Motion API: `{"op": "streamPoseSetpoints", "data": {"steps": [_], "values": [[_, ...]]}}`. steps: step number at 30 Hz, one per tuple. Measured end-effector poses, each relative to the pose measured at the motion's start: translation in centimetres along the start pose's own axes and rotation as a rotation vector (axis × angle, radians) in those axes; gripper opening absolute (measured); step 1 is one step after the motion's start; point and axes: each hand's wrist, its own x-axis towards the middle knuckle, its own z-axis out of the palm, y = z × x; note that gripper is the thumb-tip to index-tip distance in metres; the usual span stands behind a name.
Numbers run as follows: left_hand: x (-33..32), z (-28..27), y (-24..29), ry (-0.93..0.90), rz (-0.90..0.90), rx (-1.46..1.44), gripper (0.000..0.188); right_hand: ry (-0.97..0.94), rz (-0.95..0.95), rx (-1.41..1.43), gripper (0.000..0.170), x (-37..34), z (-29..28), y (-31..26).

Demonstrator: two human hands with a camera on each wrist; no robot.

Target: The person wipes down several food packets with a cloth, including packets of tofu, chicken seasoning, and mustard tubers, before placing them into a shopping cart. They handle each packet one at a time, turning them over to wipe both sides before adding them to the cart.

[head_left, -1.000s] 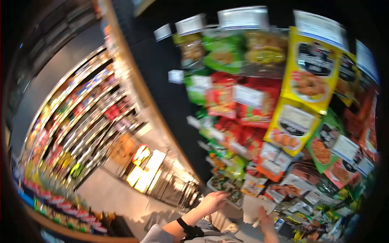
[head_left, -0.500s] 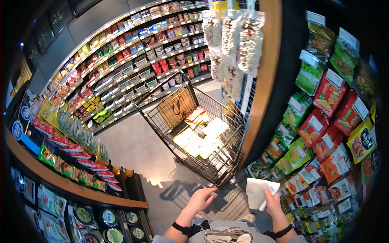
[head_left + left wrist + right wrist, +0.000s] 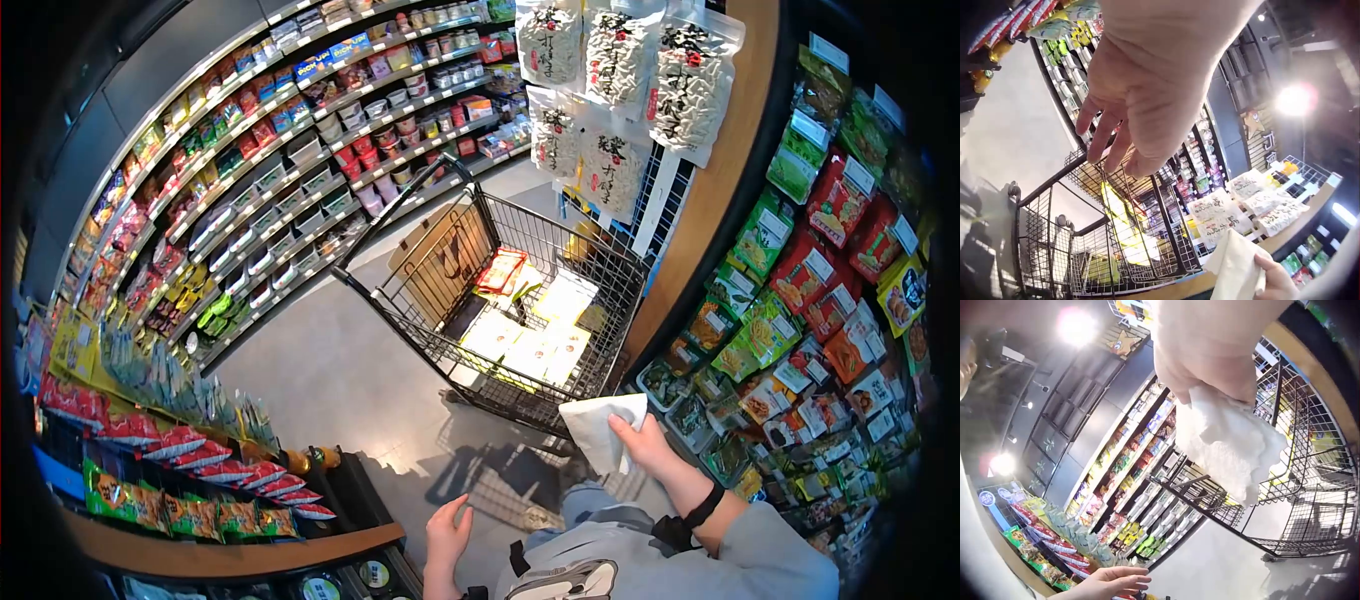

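Note:
A folded white cloth (image 3: pixel 600 428) hangs from my right hand (image 3: pixel 648 447), pinched between thumb and fingers. In the right wrist view the cloth (image 3: pixel 1229 447) looks soft and creased, with its lower end loose. My left hand (image 3: pixel 447 532) holds nothing; its fingers are relaxed and apart, low in front of my body. A black wire shopping cart (image 3: pixel 520 410) stands ahead of both hands, with the cloth near its front edge. Inside it lie several pale yellow-and-white packs (image 3: pixel 545 352), a red pack (image 3: pixel 500 270) and a brown board-like panel (image 3: pixel 440 262).
Packaged foods (image 3: pixel 770 330) fill a dark rack close on my right, beside a wooden post (image 3: pixel 715 190). White bags (image 3: pixel 690 80) hang on a wire grid behind the cart. Stocked shelves (image 3: pixel 230 190) curve along the back. A wood-edged display (image 3: pixel 230 545) stands at left; grey floor (image 3: pixel 320 360) lies between.
My view has swung from the right-hand rack to the cart and aisle. My right hand has carried the cloth toward the cart; my left hand has dropped lower and further left.

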Motion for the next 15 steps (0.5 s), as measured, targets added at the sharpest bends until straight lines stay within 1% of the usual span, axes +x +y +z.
{"op": "streamPoseSetpoints", "data": {"steps": [1, 3, 6, 9, 10, 12, 14, 15], "values": [[0.8, -0.1, -0.5, -0.006, -0.002, -0.005, 0.026, 0.012, -0.006, -0.007, 0.030, 0.9, 0.2, 0.2], [2.4, -0.1, -1.4, 0.035, 0.089, -0.007, 0.026, 0.062, 0.007, -0.019, 0.031, 3.0, 0.4, 0.7], [5.6, -0.7, -1.6, 0.029, 0.124, -0.023, 0.026, 0.112, 0.060, 0.068, 0.033, 6.6, 1.2, 0.3], [9.2, -1.9, -0.7, 0.026, 0.081, -0.006, 0.028, 0.117, 0.030, 0.076, 0.033, 10.7, 2.1, -0.3], [10.6, -2.4, -0.3, 0.023, 0.080, 0.003, 0.028, 0.118, 0.035, 0.085, 0.033, 11.8, 2.4, -1.0], [13.5, -3.2, 0.5, -0.019, 0.084, 0.016, 0.029, 0.136, -0.012, 0.141, 0.033, 13.7, 2.8, -2.5], [16.7, -3.4, 1.7, -0.040, 0.080, 0.006, 0.028, 0.149, 0.004, 0.152, 0.032, 15.7, 2.2, -2.3], [18.5, -3.0, 1.7, -0.035, 0.069, -0.058, 0.026, 0.170, 0.001, 0.158, 0.032, 16.5, 2.0, -2.6]]}}
